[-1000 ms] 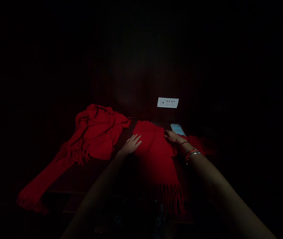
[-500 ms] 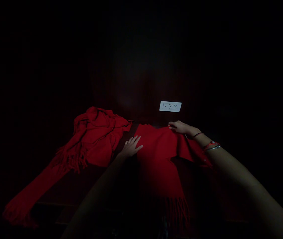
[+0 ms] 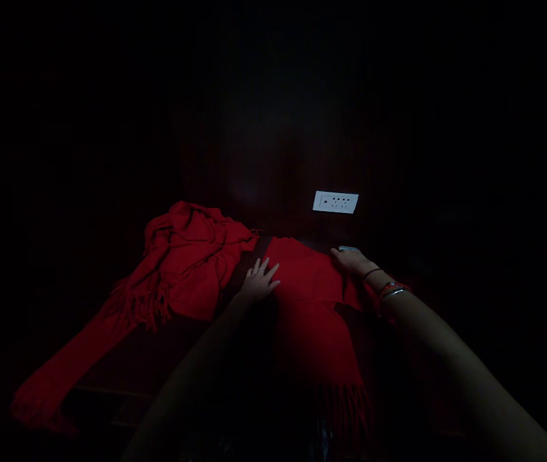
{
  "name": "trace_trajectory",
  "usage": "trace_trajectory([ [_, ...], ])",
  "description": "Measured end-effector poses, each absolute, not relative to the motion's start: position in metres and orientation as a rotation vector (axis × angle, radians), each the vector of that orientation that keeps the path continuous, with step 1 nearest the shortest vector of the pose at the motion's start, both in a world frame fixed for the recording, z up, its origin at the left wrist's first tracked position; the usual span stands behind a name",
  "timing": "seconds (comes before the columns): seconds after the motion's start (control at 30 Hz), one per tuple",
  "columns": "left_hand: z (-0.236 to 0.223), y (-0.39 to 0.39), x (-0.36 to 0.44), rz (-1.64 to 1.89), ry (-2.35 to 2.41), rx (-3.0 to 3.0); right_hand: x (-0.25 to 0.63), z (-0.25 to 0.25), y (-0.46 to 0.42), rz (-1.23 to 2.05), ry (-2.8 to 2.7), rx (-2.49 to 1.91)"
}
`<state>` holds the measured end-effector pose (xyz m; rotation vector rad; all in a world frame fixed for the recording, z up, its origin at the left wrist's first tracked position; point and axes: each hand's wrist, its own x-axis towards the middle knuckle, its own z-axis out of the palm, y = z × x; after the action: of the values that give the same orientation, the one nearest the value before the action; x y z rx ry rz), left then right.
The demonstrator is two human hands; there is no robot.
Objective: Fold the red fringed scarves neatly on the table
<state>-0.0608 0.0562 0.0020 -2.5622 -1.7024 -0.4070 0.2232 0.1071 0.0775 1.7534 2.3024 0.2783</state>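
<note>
A white socket panel [image 3: 335,202] sits on the wall [image 3: 273,151] behind the table [image 3: 258,249]. Light is dim, the room's sides black.

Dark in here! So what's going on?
A person is handling a fringed red scarf spread on a dark surface. The left hand lies with fingers spread at its left edge; the right hand is at its far edge, grip unclear. More fringed red cloth lies bunched to the left.

Right hand [image 3: 349,258] lowered; red scarf [image 3: 306,276] flatter; phone [image 3: 348,248] reappeared.
</note>
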Motion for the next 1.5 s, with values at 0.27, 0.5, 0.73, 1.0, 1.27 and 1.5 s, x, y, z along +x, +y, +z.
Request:
trace_trajectory([
  [0.27,-0.002,0.041,-0.044,-0.158,-1.521,-2.923,0.237,0.088,0.112,0.403,2.288,1.78],
  [0.5,0.005,0.036,-0.046,-0.09,-1.511,-2.953,0.237,0.094,0.107,0.531,2.314,1.756],
  [0.73,0.011,0.03,-0.045,-0.052,-1.557,-2.947,0.19,0.047,0.067,0.113,2.509,1.854],
  [1.0,0.008,0.031,-0.046,0.068,-1.672,-2.946,0.174,0.025,0.042,-0.307,2.214,1.976],
  [1.27,0.006,0.033,-0.047,-0.244,-1.554,-2.796,0.157,0.017,0.039,-0.247,2.35,2.015],
  [1.5,-0.004,0.037,-0.043,-0.08,-1.566,-2.873,0.165,0.01,0.039,-0.313,2.331,2.067],
])
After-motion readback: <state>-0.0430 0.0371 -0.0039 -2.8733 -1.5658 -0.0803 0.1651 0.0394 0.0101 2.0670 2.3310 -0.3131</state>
